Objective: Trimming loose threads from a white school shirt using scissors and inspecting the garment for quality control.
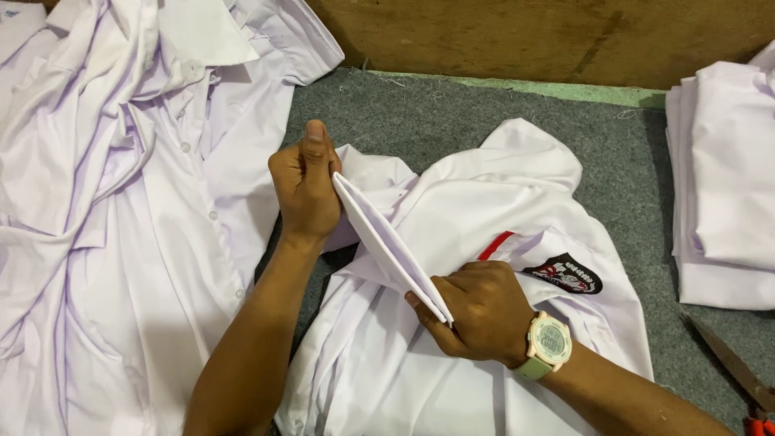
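The left hand (305, 187) is closed in a fist around one end of a white collar (387, 246), thumb up and pressed along the top; the fingertips are curled out of sight behind the cloth. The right hand (478, 311) pinches the collar's other end, its point, between thumb and fingers, and only the knuckles and thumb tip show, the rest tucked beneath the fold. Between the two hands the collar is pulled taut, running as a straight folded edge from upper left down to lower right.

The collar belongs to a white shirt (500, 202) lying crumpled on the grey felt table (420, 113), in the middle of the view. Its lower part runs off the bottom edge, and both forearms cover part of it. A red stripe (496, 245) and a dark badge (567, 274) sit on the shirt just beyond the right hand (the badge's design is too small to make out, and the hand hides its near side). A pale watch (548, 342) with a green strap sits on the right wrist.

To the left a heap of white shirts (121, 210) spills past the top, left and bottom edges, so its full extent cannot be told. At the right edge a stack of folded white cloth (726, 186) is cut off too. In the bottom right corner lie scissors (739, 367), with only a blade and a bit of red handle in view. A wooden board (525, 36) stands along the far side of the table.
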